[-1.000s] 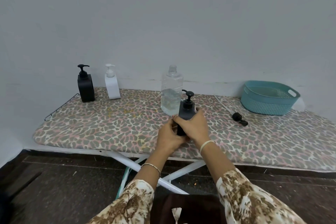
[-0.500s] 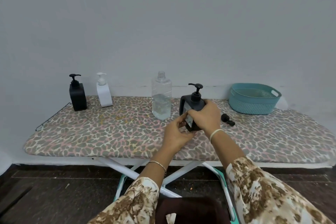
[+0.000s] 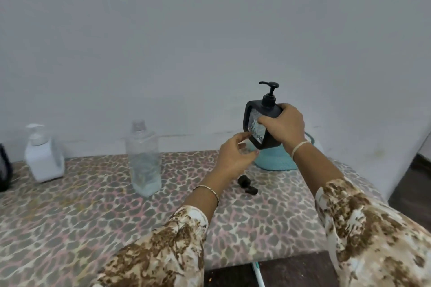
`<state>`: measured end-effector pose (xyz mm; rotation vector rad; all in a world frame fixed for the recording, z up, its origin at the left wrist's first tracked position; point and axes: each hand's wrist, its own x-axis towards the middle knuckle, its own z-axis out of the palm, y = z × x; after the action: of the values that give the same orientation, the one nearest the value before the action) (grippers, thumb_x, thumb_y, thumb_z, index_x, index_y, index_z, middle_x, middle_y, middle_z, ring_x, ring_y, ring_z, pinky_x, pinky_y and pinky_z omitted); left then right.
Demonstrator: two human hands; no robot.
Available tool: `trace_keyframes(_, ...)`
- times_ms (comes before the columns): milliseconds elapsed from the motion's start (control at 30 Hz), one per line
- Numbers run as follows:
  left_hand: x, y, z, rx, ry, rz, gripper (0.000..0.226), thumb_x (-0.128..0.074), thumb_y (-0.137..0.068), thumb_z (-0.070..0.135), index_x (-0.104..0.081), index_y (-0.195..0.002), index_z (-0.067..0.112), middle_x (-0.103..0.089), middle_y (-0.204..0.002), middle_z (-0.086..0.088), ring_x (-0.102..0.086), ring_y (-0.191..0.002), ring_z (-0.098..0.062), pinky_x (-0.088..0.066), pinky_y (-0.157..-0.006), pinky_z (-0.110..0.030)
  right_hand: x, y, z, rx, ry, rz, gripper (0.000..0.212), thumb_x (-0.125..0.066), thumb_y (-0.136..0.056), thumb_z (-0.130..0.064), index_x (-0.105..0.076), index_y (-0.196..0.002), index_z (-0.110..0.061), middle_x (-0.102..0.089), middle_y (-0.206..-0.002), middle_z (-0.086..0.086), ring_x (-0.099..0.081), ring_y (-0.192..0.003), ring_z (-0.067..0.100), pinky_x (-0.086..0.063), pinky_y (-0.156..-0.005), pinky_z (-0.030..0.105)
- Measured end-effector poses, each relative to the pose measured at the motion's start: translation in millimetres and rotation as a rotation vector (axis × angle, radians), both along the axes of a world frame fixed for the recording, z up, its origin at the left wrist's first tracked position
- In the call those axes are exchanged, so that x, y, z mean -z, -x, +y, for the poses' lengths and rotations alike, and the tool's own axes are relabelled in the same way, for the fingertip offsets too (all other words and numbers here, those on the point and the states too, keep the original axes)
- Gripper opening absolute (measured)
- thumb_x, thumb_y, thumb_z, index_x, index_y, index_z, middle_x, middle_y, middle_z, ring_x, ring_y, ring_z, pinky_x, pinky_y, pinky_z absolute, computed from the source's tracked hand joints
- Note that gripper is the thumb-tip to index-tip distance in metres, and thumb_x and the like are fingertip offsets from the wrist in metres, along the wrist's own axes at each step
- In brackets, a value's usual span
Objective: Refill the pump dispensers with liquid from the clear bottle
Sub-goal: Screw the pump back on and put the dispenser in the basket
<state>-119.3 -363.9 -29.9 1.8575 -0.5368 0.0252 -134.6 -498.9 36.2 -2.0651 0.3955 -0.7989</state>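
Across the near and middle ground, a leopard-print padded board (image 3: 70, 216), bearing everything else. At its far right, mostly hidden behind the arms, a teal basket (image 3: 275, 161). Left of centre, upright and uncapped, the clear bottle (image 3: 144, 158), with liquid only in its lower part. Further left, a white pump dispenser (image 3: 43, 158), pump on. At the very left edge, cut off by the frame, part of a black dispenser (image 3: 3, 168).

Lifted clear of the board in front of the basket, tilted with its base toward the left: a second black dispenser (image 3: 270, 112), pump head (image 3: 269, 86) still on. Gripped by the right hand (image 3: 284, 126), fingers wrapped over the shoulder, thumb on the patterned side panel. Just below and left, the left hand (image 3: 233, 156), fingers half curled around nothing, tips at the dispenser's lower corner; contact impossible to tell. On the board beside the left wrist, a small black cap (image 3: 247, 185).

Looks like the opening step: dispenser picked up, not yet opened, nothing poured. Calls next for steadying the body, twisting the pump collar off, then standing the dispenser upright near the clear bottle.
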Motion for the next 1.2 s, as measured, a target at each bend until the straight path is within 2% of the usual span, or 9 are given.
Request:
trace_keyframes(133, 11, -33, -31, 0.014, -0.070, -0.021, 0.053, -0.073, -0.085, 0.020, -0.054, -0.134, 0.019, -0.058, -0.135, 0.002, -0.053, -0.125, -0.014, -0.040, -0.090, -0.016, 0, -27, -53, 0.052, 0.008, 0.005, 0.035, -0.074, -0.070, -0.026, -0.065, -0.103, -0.016, -0.063, -0.089, -0.001, -0.059, -0.081, 0.019, -0.043, -0.069, 0.026)
trace_keyframes(300, 33, -59, -57, 0.066, -0.291, -0.154, 0.057, -0.069, -0.088, 0.021, -0.049, -0.141, 0.016, -0.047, -0.146, -0.002, -0.041, -0.136, -0.016, -0.030, -0.108, -0.022, 24, -52, -100, 0.121, 0.039, 0.073, 0.036, -0.074, -0.070, -0.028, -0.064, -0.102, -0.015, -0.063, -0.089, 0.000, -0.060, -0.082, 0.021, -0.049, -0.070, 0.029)
trace_keyframes(400, 45, -67, -67, 0.084, -0.389, -0.230, 0.058, -0.067, -0.089, 0.024, -0.047, -0.143, 0.014, -0.041, -0.150, 0.000, -0.038, -0.138, -0.013, -0.025, -0.109, -0.018, 45, -63, -116, 0.143, 0.029, 0.120, 0.034, -0.075, -0.069, -0.029, -0.064, -0.097, -0.013, -0.063, -0.085, 0.001, -0.060, -0.079, 0.021, -0.052, -0.071, 0.031)
trace_keyframes(567, 60, -76, -72, 0.006, -0.463, -0.373, 0.047, -0.062, -0.093, 0.030, -0.055, -0.138, 0.020, -0.050, -0.142, 0.009, -0.047, -0.129, -0.009, -0.036, -0.106, -0.024, 76, -78, -129, 0.173, 0.034, 0.196, 0.034, -0.075, -0.068, -0.035, -0.062, -0.090, -0.012, -0.062, -0.077, -0.001, -0.056, -0.067, 0.014, -0.044, -0.055, 0.026)
trace_keyframes(700, 61, -80, -72, -0.046, -0.497, -0.479, 0.037, -0.058, -0.095, 0.035, -0.061, -0.131, 0.025, -0.058, -0.135, 0.012, -0.053, -0.122, -0.007, -0.040, -0.099, -0.024, 91, -85, -137, 0.186, 0.079, 0.258, 0.035, -0.073, -0.067, -0.035, -0.058, -0.088, -0.011, -0.062, -0.078, 0.001, -0.057, -0.070, 0.018, -0.036, -0.049, 0.024)
trace_keyframes(800, 61, -82, -73, -0.085, -0.479, -0.498, 0.032, -0.056, -0.095, 0.036, -0.066, -0.125, 0.027, -0.062, -0.130, 0.014, -0.056, -0.118, -0.006, -0.043, -0.098, -0.026, 97, -89, -140, 0.207, 0.145, 0.283, 0.041, -0.073, -0.067, -0.038, -0.058, -0.094, -0.011, -0.063, -0.085, 0.004, -0.058, -0.081, 0.024, -0.042, -0.058, 0.028)
trace_keyframes(900, 62, -83, -74, -0.102, -0.474, -0.509, 0.031, -0.056, -0.095, 0.036, -0.068, -0.121, 0.027, -0.064, -0.127, 0.014, -0.059, -0.114, -0.007, -0.047, -0.095, -0.029, 99, -91, -139, 0.259, 0.266, 0.335, 0.048, -0.071, -0.070, -0.044, -0.056, -0.101, -0.011, -0.061, -0.089, 0.004, -0.053, -0.103, 0.029, -0.041, -0.069, 0.033)
trace_keyframes(1033, 60, -83, -74, -0.106, -0.490, -0.529, 0.032, -0.055, -0.095, 0.038, -0.068, -0.122, 0.027, -0.063, -0.128, 0.014, -0.059, -0.113, -0.006, -0.046, -0.094, -0.027, 95, -90, -140, 0.416, 0.457, 0.488, 0.061, -0.067, -0.068, -0.056, -0.054, -0.107, -0.011, -0.061, -0.106, 0.010, -0.051, -0.109, 0.031, -0.035, -0.086, 0.040)
trace_keyframes(1200, 59, -79, -72, -0.071, -0.504, -0.505, 0.036, -0.055, -0.096, 0.031, -0.061, -0.130, 0.025, -0.057, -0.136, 0.012, -0.054, -0.122, -0.008, -0.043, -0.100, -0.028, 94, -89, -138, 0.448, 0.504, 0.526, 0.066, -0.064, -0.072, -0.060, -0.054, -0.113, -0.010, -0.057, -0.115, 0.011, -0.051, -0.111, 0.031, -0.036, -0.090, 0.041)
